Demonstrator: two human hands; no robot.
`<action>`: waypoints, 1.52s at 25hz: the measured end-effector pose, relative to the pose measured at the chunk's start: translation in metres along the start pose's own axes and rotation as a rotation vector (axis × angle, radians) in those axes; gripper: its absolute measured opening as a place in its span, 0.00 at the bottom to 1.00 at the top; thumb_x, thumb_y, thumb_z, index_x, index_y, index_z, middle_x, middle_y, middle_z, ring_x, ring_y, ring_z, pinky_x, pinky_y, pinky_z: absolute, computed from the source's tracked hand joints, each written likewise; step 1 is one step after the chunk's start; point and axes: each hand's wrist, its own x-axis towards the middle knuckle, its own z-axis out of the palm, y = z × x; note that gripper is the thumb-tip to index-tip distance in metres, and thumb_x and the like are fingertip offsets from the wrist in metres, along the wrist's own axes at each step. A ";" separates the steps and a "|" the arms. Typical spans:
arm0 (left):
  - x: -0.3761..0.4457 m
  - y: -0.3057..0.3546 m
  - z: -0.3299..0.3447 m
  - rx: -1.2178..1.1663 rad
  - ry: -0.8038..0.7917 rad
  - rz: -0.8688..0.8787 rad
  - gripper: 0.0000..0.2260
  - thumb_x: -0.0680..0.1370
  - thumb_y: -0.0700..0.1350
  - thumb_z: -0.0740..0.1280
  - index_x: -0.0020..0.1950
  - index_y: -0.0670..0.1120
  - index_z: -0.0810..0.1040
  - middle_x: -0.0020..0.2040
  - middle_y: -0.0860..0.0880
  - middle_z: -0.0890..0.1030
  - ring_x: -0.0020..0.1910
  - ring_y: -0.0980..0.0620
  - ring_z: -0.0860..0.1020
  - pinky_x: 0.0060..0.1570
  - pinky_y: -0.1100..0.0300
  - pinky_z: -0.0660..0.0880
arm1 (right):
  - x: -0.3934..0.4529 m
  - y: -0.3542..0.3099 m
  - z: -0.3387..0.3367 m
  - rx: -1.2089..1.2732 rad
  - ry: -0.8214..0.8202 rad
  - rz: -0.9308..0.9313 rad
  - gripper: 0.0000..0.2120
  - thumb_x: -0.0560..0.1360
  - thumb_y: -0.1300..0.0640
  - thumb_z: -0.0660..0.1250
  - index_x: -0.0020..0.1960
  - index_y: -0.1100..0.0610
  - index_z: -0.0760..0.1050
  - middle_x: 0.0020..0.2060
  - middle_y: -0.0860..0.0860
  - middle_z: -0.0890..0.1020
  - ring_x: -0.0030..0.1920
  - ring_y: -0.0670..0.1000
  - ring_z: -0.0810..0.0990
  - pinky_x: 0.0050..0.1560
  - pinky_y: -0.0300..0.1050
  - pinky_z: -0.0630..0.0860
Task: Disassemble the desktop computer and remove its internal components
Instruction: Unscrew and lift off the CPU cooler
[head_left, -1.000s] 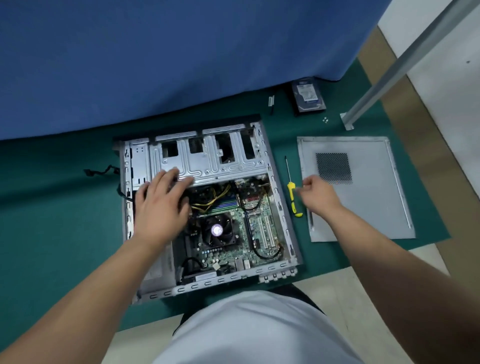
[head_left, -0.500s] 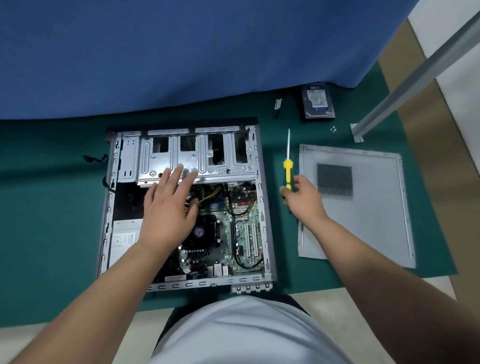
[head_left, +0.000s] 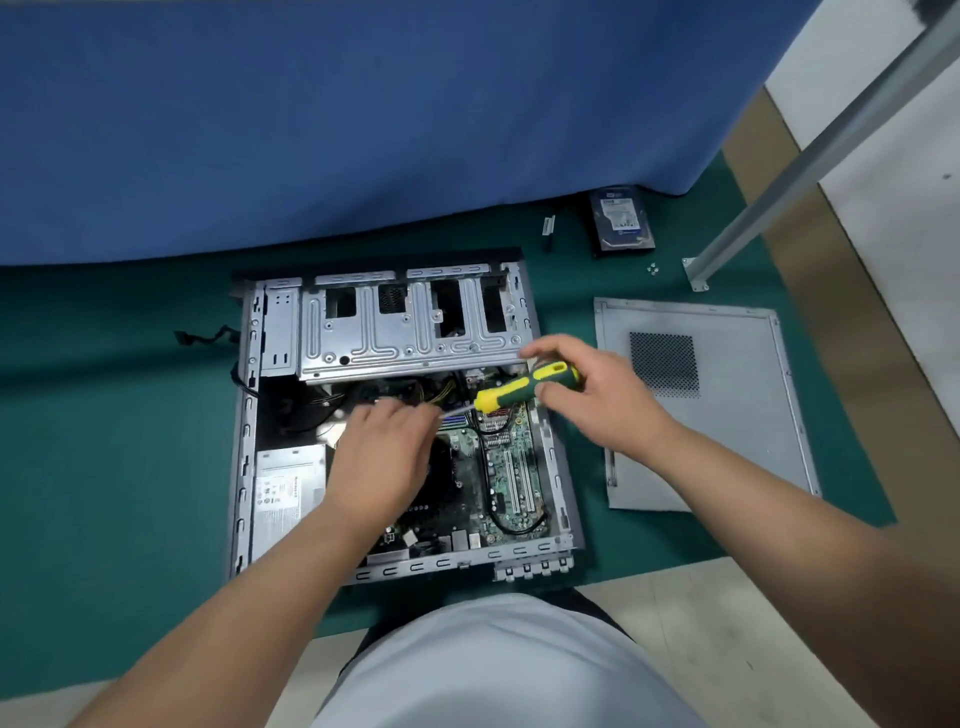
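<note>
An open desktop case (head_left: 558, 467) lies flat on the green mat, its drive cage (head_left: 405, 332) at the far side and the green motherboard (head_left: 506, 467) exposed. A power supply (head_left: 288, 488) sits at the near left. My right hand (head_left: 597, 400) grips the yellow and green handle of a screwdriver (head_left: 519, 387), held over the case with the shaft pointing left. My left hand (head_left: 384, 457) is over the middle of the board, fingers curled at the screwdriver's shaft; the tip is hidden behind them. The hand also hides the CPU fan.
The removed side panel (head_left: 727, 415) lies right of the case. A hard drive (head_left: 621, 218), a small bracket (head_left: 548, 228) and loose screws (head_left: 653, 268) lie at the far right. A metal post (head_left: 810, 156) slants up from its foot. A blue cloth (head_left: 363, 130) hangs behind.
My right hand lifted the screwdriver off the mat and brought it left over the case. My left hand slid down from the drive cage edge and closed its fingers near the shaft.
</note>
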 end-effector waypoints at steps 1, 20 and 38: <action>-0.010 0.001 0.003 -0.028 -0.011 0.008 0.04 0.82 0.43 0.67 0.54 0.47 0.81 0.38 0.48 0.82 0.42 0.42 0.78 0.43 0.51 0.72 | -0.001 -0.006 0.014 0.164 0.067 0.097 0.13 0.77 0.55 0.69 0.59 0.41 0.77 0.44 0.51 0.85 0.38 0.50 0.84 0.43 0.50 0.83; -0.024 -0.029 0.020 0.232 -0.524 0.122 0.26 0.82 0.62 0.61 0.80 0.59 0.65 0.84 0.54 0.57 0.80 0.48 0.62 0.69 0.46 0.65 | -0.016 -0.003 0.072 -0.047 0.369 0.069 0.15 0.82 0.51 0.65 0.63 0.44 0.61 0.43 0.47 0.80 0.37 0.45 0.78 0.37 0.44 0.74; -0.024 -0.030 0.029 0.207 -0.546 0.087 0.27 0.82 0.60 0.62 0.81 0.57 0.64 0.84 0.55 0.55 0.81 0.48 0.60 0.70 0.44 0.67 | -0.020 -0.008 0.072 -0.226 0.263 -0.028 0.16 0.81 0.49 0.68 0.63 0.49 0.65 0.45 0.47 0.80 0.36 0.47 0.78 0.38 0.47 0.75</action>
